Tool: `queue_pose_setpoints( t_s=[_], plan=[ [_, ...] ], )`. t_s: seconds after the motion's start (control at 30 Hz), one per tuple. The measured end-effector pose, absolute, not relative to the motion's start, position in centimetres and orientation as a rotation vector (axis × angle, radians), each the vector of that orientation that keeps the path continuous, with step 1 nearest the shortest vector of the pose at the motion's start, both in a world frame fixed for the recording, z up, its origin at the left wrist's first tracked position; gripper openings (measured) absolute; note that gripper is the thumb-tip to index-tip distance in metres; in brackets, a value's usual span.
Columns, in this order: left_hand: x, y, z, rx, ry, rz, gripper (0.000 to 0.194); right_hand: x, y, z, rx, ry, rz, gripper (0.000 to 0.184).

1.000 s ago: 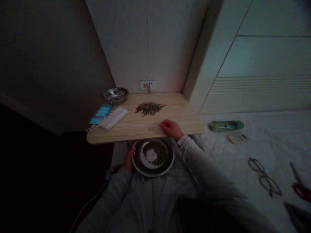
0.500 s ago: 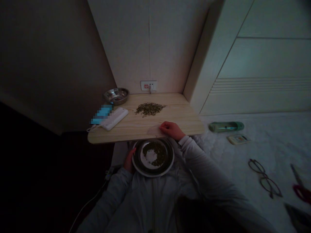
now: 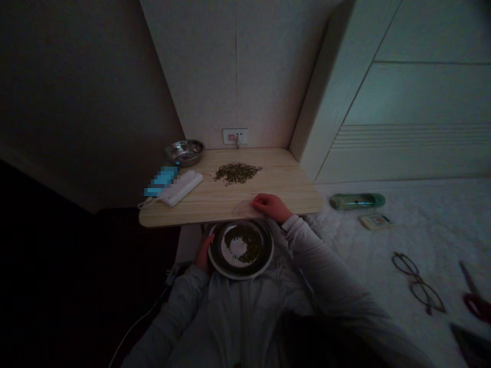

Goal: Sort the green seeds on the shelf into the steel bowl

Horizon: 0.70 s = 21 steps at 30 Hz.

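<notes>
My left hand [image 3: 203,254] grips the left rim of a round metal bowl [image 3: 241,276], its thumb over the edge. Small green beans [image 3: 249,244] lie in a curved band in the bowl, around a bare patch. My right hand [image 3: 270,205] is closed in a pinch above the front edge of the wooden tabletop [image 3: 284,189]. From its fingertips a thin, clear piece [image 3: 242,207] extends to the left; its kind is hard to make out. Beyond that hand, a loose pile of green beans [image 3: 238,173] is spread on the wood.
An empty steel bowl [image 3: 186,152] stands at the back left, near a white power strip [image 3: 181,188] and a blurred-out phone [image 3: 161,181]. A wall socket [image 3: 235,136] is behind. On the white bedding lie a green case [image 3: 356,201], a small pale box [image 3: 376,221], glasses [image 3: 418,281] and scissors [image 3: 475,301].
Hardly anything differs. The bowl in my left hand has shifted very slightly, and the clear piece at my right fingertips shows a little more plainly. Both bean heaps look the same.
</notes>
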<state>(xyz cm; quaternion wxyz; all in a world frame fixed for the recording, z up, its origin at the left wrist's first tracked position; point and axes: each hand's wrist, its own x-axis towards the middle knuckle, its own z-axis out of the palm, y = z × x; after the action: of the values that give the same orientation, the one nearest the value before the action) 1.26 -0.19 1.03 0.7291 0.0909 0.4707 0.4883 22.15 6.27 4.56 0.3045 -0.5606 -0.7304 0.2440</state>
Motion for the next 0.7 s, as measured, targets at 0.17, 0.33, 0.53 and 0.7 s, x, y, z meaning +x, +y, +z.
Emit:
queue_pose_setpoints(
  t_s=[0.17, 0.33, 0.53, 0.7],
  plan=[
    [1.1, -0.1, 0.6, 0.171, 1.024, 1.047, 0.020, 22.1, 6.6, 4.4, -1.617, -1.894, 0.403, 0.028],
    [0.9, 0.0, 0.2, 0.145, 1.030, 1.020, 0.020, 22.4, 7.2, 4.2, -1.726, -1.883, 0.269, 0.028],
    [0.9, 0.0, 0.2, 0.151, 1.010, 0.996, 0.024, 24.2, 8.0, 4.4, -1.872, -1.823, 0.217, 0.029],
    [1.2, -0.3, 1.1, 0.176, 1.016, 1.022, 0.024, 26.3, 9.4, 4.6, -1.994, -1.775, 0.174, 0.031]
  ],
)
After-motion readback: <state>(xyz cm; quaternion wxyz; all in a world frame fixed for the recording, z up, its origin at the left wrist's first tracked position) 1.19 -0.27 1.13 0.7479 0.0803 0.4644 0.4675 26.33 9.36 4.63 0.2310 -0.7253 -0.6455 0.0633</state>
